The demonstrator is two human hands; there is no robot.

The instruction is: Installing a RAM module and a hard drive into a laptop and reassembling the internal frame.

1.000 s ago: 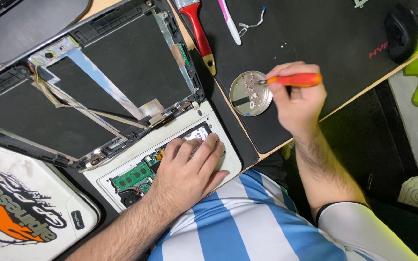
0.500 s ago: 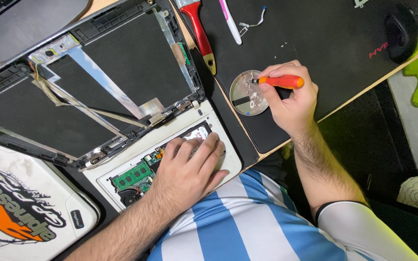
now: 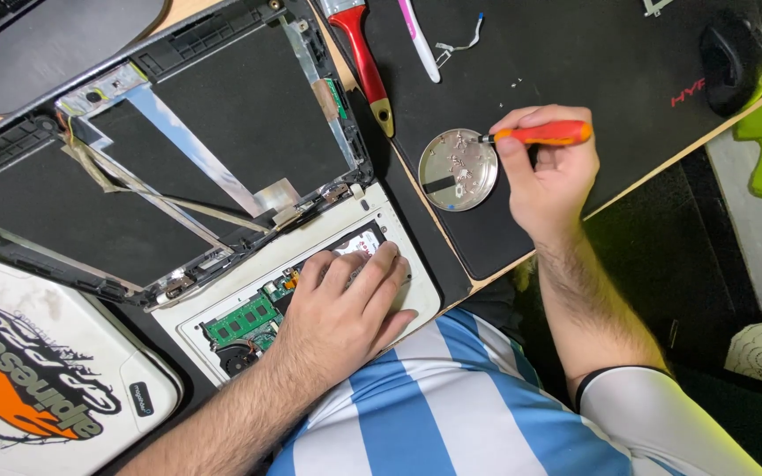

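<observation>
On the black mat (image 3: 575,53) sits a round metal dish (image 3: 458,169) holding what look like several small screws, though they are too tiny to be sure. Above its right rim, the right hand (image 3: 544,172) has its fingers clamped on an orange-handled screwdriver (image 3: 544,134), whose long axis lies nearly level, tip pointing left into the dish. Nearer the person, the left hand (image 3: 341,304) rests flat, fingers together, on the opened laptop base (image 3: 249,273), beside a green memory module (image 3: 240,322).

right hand (image 3: 547,172) lifted slightly, screwdriver (image 3: 540,134) tip over dish (image 3: 458,169)
</observation>
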